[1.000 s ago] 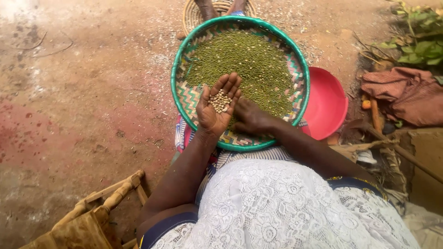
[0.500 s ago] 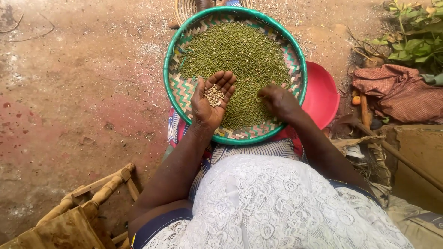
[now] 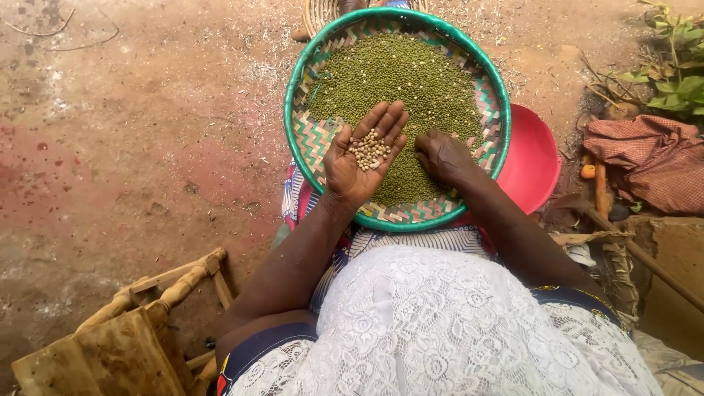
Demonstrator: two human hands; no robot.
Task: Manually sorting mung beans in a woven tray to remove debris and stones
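Note:
A round woven tray with a green rim (image 3: 295, 103) rests on my lap and holds a wide heap of small green grains (image 3: 396, 81). My left hand (image 3: 359, 158) is held palm up over the tray's near side, cupping a small pile of pale picked-out grains (image 3: 368, 149). My right hand (image 3: 442, 155) lies palm down on the green grains just to the right, fingers curled into the heap.
A red plastic bowl (image 3: 535, 165) sits under the tray's right edge. A checked cloth (image 3: 656, 165) and green plants (image 3: 675, 73) lie at the right. A wooden stool (image 3: 139, 330) stands at lower left. A woven basket (image 3: 319, 11) sits beyond the tray on bare earth.
My right hand slid from beside the left palm out to the right, then back onto the grains near it. My left hand has kept the pale grains cupped.

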